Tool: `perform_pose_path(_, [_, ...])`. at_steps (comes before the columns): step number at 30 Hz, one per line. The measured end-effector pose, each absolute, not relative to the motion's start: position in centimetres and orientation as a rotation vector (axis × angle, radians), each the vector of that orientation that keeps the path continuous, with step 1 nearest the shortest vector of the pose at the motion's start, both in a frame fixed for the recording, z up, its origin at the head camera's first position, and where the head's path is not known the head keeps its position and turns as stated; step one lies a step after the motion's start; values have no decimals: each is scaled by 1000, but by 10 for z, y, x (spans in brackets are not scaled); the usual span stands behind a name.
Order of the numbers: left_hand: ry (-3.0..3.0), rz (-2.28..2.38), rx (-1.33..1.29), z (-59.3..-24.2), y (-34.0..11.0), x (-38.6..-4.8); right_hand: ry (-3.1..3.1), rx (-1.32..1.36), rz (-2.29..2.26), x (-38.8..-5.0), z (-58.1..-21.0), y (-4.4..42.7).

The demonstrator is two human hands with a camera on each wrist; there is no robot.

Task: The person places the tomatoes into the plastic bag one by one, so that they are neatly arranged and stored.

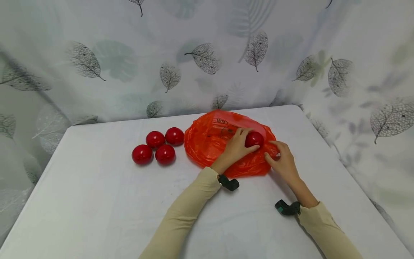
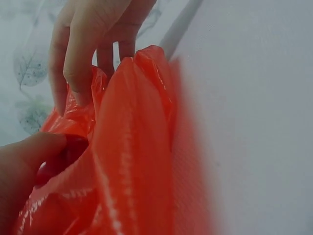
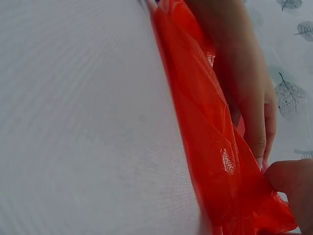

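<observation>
Biggest thing in your view: the leaf-print sheet (image 1: 136, 93), hanging behind and down both sides. In front of it is your white table (image 1: 97, 205), running from the back edge toward you.

Red bag (image 1: 210, 144): thin shiny plastic, lies crumpled on the table right of centre, close to the back edge. Its back layer looks pinkish.

Your left sleeve (image 1: 179, 219) and right sleeve (image 1: 326, 230) are beige, coming in from the near edge.

Left hand (image 1: 237, 148): reaching over the bag, fingers and thumb curled round one red ball (image 1: 254, 139). That ball sits at the bag's mouth; your left wrist view has it partly behind the near rim, thumb against it.

Right hand (image 1: 284, 163): at the bag's right edge, thumb and fingers pinching the plastic, just beside the held ball.

Four red balls (image 1: 165, 155), glossy, sit in a close group on the table just left of the bag. The back right one is nearest to it.

Smallest: dark left wrist unit (image 1: 229, 182) and right wrist unit (image 1: 287, 208), plus dark print (image 1: 222, 121) near the bag's back edge.
</observation>
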State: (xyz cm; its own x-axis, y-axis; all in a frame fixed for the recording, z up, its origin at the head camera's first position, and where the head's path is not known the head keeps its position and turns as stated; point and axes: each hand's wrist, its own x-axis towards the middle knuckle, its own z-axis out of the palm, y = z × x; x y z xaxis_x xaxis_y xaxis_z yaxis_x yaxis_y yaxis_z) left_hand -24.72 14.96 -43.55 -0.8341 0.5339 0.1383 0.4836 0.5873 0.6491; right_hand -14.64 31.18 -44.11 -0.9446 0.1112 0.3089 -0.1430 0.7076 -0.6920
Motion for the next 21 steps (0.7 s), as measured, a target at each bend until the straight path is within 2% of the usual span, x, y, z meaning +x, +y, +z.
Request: perform_pose_path(21, [2639, 1310, 993, -427, 127, -243, -2564, 27, 1062, -147, -445, 312])
